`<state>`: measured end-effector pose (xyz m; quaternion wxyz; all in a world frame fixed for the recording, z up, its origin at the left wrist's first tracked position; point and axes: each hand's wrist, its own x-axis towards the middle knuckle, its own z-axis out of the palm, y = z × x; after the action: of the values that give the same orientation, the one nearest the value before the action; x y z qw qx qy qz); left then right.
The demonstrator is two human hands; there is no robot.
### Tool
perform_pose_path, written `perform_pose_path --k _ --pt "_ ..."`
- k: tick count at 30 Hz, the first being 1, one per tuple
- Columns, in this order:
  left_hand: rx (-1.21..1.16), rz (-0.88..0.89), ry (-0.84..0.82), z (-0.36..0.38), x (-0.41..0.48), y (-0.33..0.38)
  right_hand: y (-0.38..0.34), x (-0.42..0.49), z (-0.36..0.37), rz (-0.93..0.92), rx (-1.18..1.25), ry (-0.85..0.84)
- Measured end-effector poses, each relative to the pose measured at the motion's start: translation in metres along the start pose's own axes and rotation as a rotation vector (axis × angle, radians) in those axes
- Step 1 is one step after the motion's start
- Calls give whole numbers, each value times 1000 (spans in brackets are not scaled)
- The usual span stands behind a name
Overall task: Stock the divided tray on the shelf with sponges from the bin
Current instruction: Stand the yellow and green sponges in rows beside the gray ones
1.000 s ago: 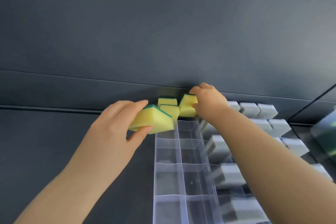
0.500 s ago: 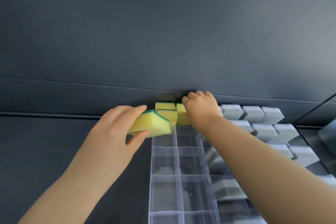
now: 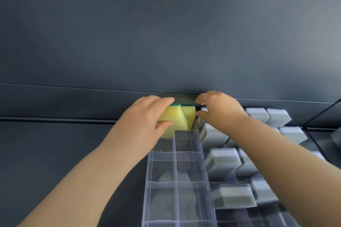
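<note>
Yellow sponge is sitting at the far-left end of the divided tray, pinched by the left hand, green face pointing rearward, long axis roughly crosswise. The right hand is hovering alongside, loosely curled, holding nothing.

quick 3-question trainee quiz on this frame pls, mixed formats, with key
1. True or false: the left hand grips a yellow sponge.
2. The sponges to the right of the clear divided tray are: A grey, B red, C black.
3. Fill in: the yellow sponge's top layer is ___.
Key: 1 true; 2 A, the grey sponges; 3 green.
</note>
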<state>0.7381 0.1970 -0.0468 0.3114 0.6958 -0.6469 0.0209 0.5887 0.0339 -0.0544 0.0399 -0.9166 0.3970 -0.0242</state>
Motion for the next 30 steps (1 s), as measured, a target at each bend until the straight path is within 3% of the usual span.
perform_pose_path --k 6,15,23,30 --pt "-22 18 -56 35 30 10 20 -20 -20 2 162 62" --pt "92 3 -220 64 44 9 22 -33 -13 -40 144 18" --pt "340 56 -264 79 54 14 20 -33 -11 -66 151 18" --pt "510 38 -435 113 39 -2 17 -35 -12 -70 135 21"
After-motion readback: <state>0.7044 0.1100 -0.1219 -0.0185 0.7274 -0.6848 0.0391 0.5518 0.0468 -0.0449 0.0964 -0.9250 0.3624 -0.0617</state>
